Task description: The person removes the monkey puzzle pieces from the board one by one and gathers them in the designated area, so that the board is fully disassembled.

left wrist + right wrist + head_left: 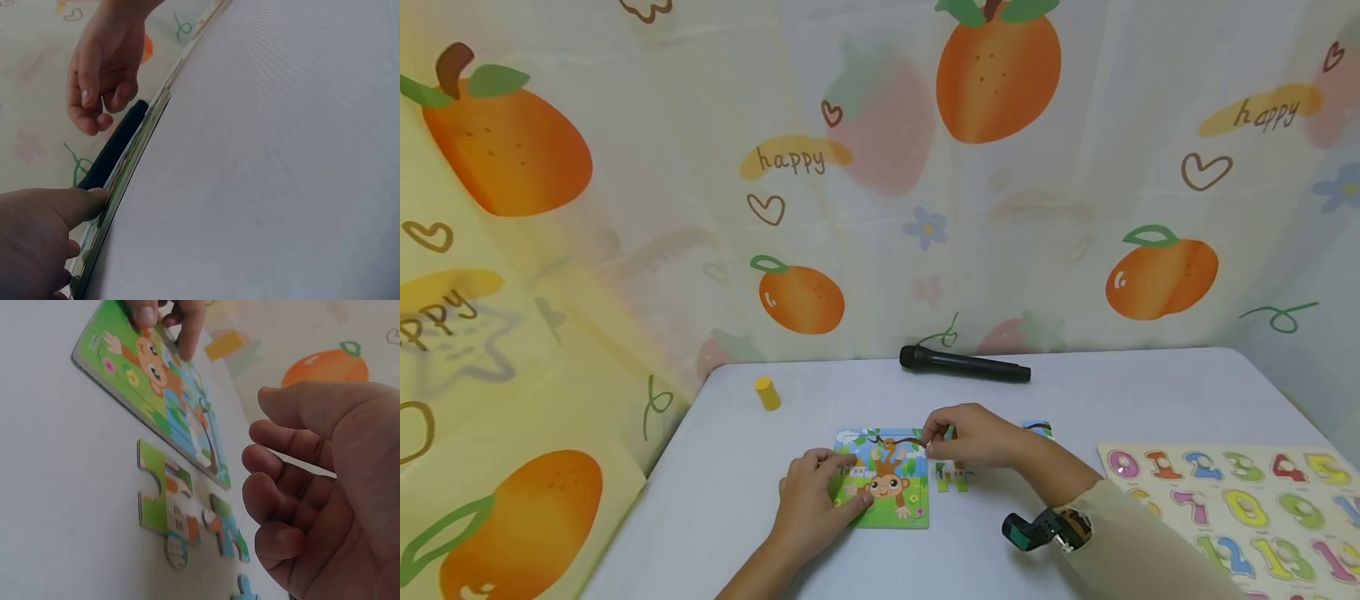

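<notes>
A monkey jigsaw puzzle lies on the white table in its flat board. My left hand rests on the board's left side, with the thumb on the picture and the fingers near the left edge. Above the upper right corner of the board is my right hand. Its fingers are loosely curled, with nothing between thumb and fingertips in the right wrist view. Beside the board lie loose puzzle pieces: a green and white one, a blue and green one and a blue one.
A black microphone lies along the table's back edge. Toward the back left stands a small yellow cylinder. A number puzzle board covers the front right, close to the right sleeve. A printed curtain hangs behind the table.
</notes>
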The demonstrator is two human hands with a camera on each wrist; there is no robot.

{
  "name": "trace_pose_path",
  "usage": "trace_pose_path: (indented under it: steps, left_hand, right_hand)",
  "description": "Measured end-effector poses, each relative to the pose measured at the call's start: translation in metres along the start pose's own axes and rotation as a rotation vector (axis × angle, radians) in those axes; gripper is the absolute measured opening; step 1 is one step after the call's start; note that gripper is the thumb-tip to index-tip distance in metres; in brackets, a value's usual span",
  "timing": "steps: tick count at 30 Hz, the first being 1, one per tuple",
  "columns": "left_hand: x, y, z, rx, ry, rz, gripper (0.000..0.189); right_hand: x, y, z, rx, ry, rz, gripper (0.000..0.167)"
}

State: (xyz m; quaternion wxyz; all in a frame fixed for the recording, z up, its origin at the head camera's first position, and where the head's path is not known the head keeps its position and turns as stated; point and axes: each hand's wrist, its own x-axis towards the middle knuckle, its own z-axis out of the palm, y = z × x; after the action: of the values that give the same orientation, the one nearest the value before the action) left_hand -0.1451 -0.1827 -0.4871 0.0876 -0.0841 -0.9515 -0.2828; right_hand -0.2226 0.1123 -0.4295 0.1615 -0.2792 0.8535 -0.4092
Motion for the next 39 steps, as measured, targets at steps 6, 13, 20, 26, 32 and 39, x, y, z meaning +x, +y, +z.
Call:
trace_pose_path:
  steps: [6,13,20,26,32,39]
  left_hand:
    - [0.001,-0.003,0.003,0.010,-0.001,-0.003,0.054]
    - [0.001,-0.006,0.004,0.019,0.005,0.017,0.054]
    - [0.000,-0.006,0.003,0.018,0.015,0.038,0.054]
    - [0.000,-0.006,0.003,0.015,0.017,0.041,0.055]
    - [-0.001,-0.005,0.003,0.010,0.018,0.040,0.056]
    - [-0.001,-0.007,0.003,0.011,0.031,0.050,0.054]
  right_hand:
    - [0.012,-0.007,0.011,0.034,-0.032,-0.008,0.016]
    - [0.026,-0.012,0.026,0.002,-0.034,-0.061,0.020]
    - [0.039,-0.014,0.046,-0.011,-0.036,-0.058,0.030]
    - [0.044,-0.016,0.060,-0.068,-0.015,-0.070,0.036]
    - [0.047,-0.014,0.067,-0.166,0.017,-0.061,0.035]
    - [0.044,-0.018,0.068,-0.171,0.033,-0.052,0.033]
